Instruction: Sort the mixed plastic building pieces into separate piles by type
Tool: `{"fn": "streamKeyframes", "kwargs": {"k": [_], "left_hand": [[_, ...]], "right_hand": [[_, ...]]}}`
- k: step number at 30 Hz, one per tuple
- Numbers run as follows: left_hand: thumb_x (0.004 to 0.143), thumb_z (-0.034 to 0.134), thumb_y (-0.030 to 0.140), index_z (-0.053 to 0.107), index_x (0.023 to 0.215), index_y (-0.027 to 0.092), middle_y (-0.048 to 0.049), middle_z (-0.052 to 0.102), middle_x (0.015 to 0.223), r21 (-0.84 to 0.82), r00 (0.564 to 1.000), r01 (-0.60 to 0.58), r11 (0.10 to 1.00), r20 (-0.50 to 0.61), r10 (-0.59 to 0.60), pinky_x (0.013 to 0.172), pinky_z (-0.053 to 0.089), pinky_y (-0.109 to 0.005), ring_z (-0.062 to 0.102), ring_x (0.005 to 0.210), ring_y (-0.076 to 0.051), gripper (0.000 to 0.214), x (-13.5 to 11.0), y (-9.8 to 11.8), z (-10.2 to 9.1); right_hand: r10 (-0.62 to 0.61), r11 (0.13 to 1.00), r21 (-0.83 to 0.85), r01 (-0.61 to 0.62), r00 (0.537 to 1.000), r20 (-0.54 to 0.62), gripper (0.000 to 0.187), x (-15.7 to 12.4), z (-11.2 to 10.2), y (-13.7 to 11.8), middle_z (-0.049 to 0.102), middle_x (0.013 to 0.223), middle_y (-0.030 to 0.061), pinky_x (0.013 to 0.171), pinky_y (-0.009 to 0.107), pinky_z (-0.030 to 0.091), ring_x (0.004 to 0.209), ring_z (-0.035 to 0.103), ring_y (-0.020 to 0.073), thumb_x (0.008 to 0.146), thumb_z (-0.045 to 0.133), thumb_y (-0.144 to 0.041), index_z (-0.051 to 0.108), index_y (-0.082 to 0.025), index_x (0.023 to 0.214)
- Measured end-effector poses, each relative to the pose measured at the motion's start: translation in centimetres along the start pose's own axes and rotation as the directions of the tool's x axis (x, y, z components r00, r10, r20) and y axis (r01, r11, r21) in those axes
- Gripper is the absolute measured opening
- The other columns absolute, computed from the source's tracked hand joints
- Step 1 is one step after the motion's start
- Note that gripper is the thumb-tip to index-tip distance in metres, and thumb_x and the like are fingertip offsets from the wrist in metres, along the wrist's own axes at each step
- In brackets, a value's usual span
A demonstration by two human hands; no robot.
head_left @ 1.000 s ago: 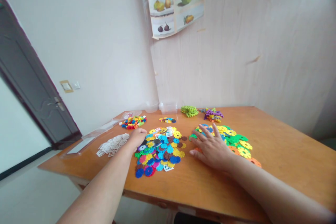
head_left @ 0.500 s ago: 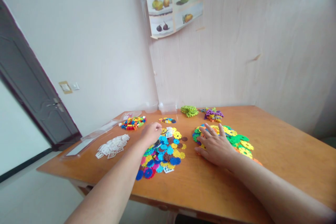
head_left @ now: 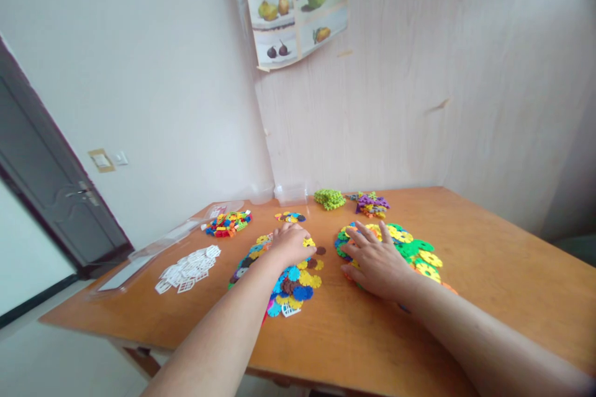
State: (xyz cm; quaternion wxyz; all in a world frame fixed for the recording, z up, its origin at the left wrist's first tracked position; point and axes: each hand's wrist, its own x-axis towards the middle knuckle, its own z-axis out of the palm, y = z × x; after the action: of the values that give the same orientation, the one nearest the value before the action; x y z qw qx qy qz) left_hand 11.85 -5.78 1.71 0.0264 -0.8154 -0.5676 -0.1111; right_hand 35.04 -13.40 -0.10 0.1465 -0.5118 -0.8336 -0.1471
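My left hand is over the upper part of a pile of small notched discs in blue, yellow, brown and pink. Its fingers curl downward, and what they may hold is hidden beneath the hand. A white lattice piece lies at the pile's near edge. My right hand rests with fingers spread on a second pile of larger flower-shaped discs, mostly green and yellow. To the left is a heap of white lattice pieces.
Toward the back of the wooden table are colourful bricks, a few small discs, green interlocking pieces and purple ones. Clear plastic containers stand by the wall; transparent lids lie along the left edge.
My left hand has moved right, over the white lattice piece at the top of the disc pile, which it now covers. My right hand stays spread on its pile. The view has shifted slightly.
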Motion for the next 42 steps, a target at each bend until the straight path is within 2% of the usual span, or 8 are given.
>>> {"fn": "streamKeyframes", "kwargs": {"k": [13, 18, 25, 30, 33, 36, 39, 42], "left_hand": [[0.069, 0.063, 0.044, 0.07, 0.093, 0.029, -0.0024, 0.065, 0.115, 0.003, 1.0, 0.016, 1.0, 0.015, -0.016, 0.095, 0.038, -0.04, 0.047, 0.118, -0.029, 0.029, 0.7, -0.2, 0.4], [0.076, 0.056, 0.037, 0.074, 0.085, 0.028, -0.0022, 0.069, 0.107, -0.001, 0.999, -0.001, 1.0, -0.043, 0.001, 0.094, 0.036, -0.039, 0.051, 0.112, -0.027, 0.021, 0.8, -0.2, 0.5], [0.088, 0.044, 0.033, 0.073, 0.079, 0.025, -0.0062, 0.069, 0.103, -0.007, 0.982, 0.006, 1.0, -0.187, -0.007, 0.09, 0.036, -0.039, 0.052, 0.107, -0.026, 0.031, 0.5, 0.5, -0.6], [0.089, 0.044, 0.037, 0.072, 0.084, 0.023, -0.0065, 0.069, 0.094, -0.203, 0.961, -0.028, 0.979, -0.275, -0.029, 0.084, 0.04, -0.034, 0.058, 0.095, -0.023, 0.032, 1.2, 0.8, -0.5], [0.087, 0.048, 0.037, 0.069, 0.081, 0.019, -0.0036, 0.069, 0.083, -0.487, 0.971, -0.057, 0.872, -0.229, -0.065, 0.075, 0.043, -0.028, 0.061, 0.083, -0.018, 0.028, 1.7, 1.5, 0.0], [0.082, 0.056, 0.034, 0.068, 0.084, 0.016, -0.0026, 0.069, 0.081, -0.727, 0.981, -0.009, 0.686, -0.139, -0.135, 0.071, 0.045, -0.026, 0.061, 0.077, -0.016, 0.021, 1.5, 3.0, 0.2], [0.079, 0.062, 0.03, 0.066, 0.09, 0.015, -0.0037, 0.069, 0.085, -0.852, 0.985, 0.032, 0.523, -0.061, -0.16, 0.069, 0.045, -0.024, 0.059, 0.073, -0.013, 0.02, 0.9, 4.9, -0.1], [0.077, 0.065, 0.031, 0.065, 0.094, 0.015, -0.0022, 0.065, 0.078, -0.907, 0.99, 0.067, 0.415, 0.008, -0.142, 0.06, 0.042, -0.021, 0.055, 0.064, -0.01, 0.023, 0.2, 6.5, -0.4]], "right_hand": [[-0.003, 0.999, 0.048, 0.0, 0.998, 0.059, 0.04, 0.1, -0.4, 0.2, 0.047, 0.144, 0.0115, 0.11, 0.065, -0.001, 0.14, 0.027, 0.0358, 0.09, 0.046, -0.048, 0.068, -0.027, 0.116], [-0.004, 0.998, 0.055, 0.0, 0.997, 0.074, 0.039, 0.2, -0.7, 0.1, 0.048, 0.142, 0.0118, 0.109, 0.066, -0.003, 0.139, 0.028, 0.0363, 0.089, 0.048, -0.049, 0.069, -0.027, 0.114], [0.002, 0.998, 0.07, -0.007, 0.997, 0.072, 0.036, 0.1, -0.8, -0.1, 0.049, 0.141, 0.0102, 0.11, 0.065, -0.003, 0.139, 0.028, 0.0359, 0.088, 0.051, -0.047, 0.07, -0.028, 0.112], [0.011, 0.996, 0.083, -0.017, 0.998, 0.069, 0.036, 0.2, -1.0, -0.2, 0.051, 0.14, 0.0093, 0.111, 0.064, -0.002, 0.139, 0.028, 0.0347, 0.089, 0.05, -0.048, 0.069, -0.029, 0.112], [0.025, 0.995, 0.1, -0.026, 1.0, 0.011, 0.037, 0.2, -1.2, -0.1, 0.055, 0.135, 0.0084, 0.112, 0.061, 0.001, 0.136, 0.033, 0.0323, 0.091, 0.045, -0.048, 0.068, -0.028, 0.112], [0.06, 0.99, 0.131, -0.048, 0.995, -0.085, 0.04, 0.4, -1.4, 0.1, 0.06, 0.129, 0.0087, 0.113, 0.058, 0.005, 0.13, 0.042, 0.03, 0.092, 0.045, -0.047, 0.063, -0.026, 0.12], [0.089, 0.983, 0.173, -0.063, 0.986, -0.143, 0.05, 0.5, -1.4, 0.2, 0.063, 0.125, 0.0109, 0.113, 0.053, 0.01, 0.122, 0.048, 0.0285, 0.09, 0.049, -0.049, 0.055, -0.021, 0.13], [0.107, 0.974, 0.213, -0.071, 0.98, -0.165, 0.057, 0.6, -1.5, 0.2, 0.065, 0.121, 0.0116, 0.113, 0.049, 0.015, 0.117, 0.051, 0.0279, 0.087, 0.052, -0.051, 0.052, -0.018, 0.134]]}}
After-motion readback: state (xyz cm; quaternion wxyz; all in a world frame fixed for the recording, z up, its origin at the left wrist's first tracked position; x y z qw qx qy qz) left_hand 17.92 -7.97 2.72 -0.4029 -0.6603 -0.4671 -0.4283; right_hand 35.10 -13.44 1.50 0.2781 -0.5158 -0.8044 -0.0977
